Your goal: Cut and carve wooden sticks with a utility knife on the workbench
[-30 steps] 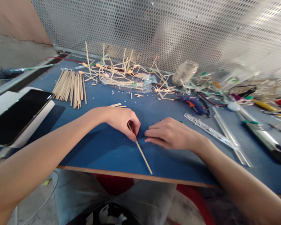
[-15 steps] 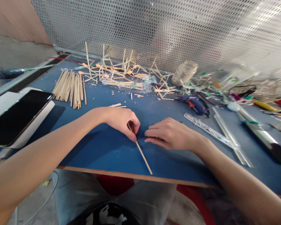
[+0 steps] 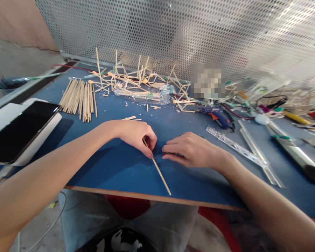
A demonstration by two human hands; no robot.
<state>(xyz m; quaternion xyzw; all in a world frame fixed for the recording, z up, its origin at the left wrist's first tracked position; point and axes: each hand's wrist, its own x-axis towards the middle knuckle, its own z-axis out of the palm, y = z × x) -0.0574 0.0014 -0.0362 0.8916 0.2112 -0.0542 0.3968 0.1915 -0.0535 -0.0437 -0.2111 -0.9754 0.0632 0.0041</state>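
Note:
My left hand (image 3: 140, 138) is closed on a thin wooden stick (image 3: 162, 176), thumb and fingers pinching its upper part. The stick slants across the blue tabletop, its lower end near the front edge. To its right, my right hand (image 3: 190, 150) is closed, pinching a thin, slightly bent strip (image 3: 159, 156) whose tip meets the stick close to my left thumb. The strip looks like a fine blade or wire; I cannot tell which. Behind my left wrist lie a few short sticks (image 3: 131, 118), partly hidden.
A pile of wooden sticks (image 3: 80, 98) lies at left, beside a phone (image 3: 22, 129) on a white box. Joined stick frames (image 3: 126, 75) stand at the back. To the right are a glue gun (image 3: 219, 117), a clear ruler (image 3: 236, 147) and a silver-black tool (image 3: 294, 154). A perforated metal screen (image 3: 152, 31) rises behind.
The thin strip in my right hand appears a little more bent. Both hands and the stick have stayed almost in place.

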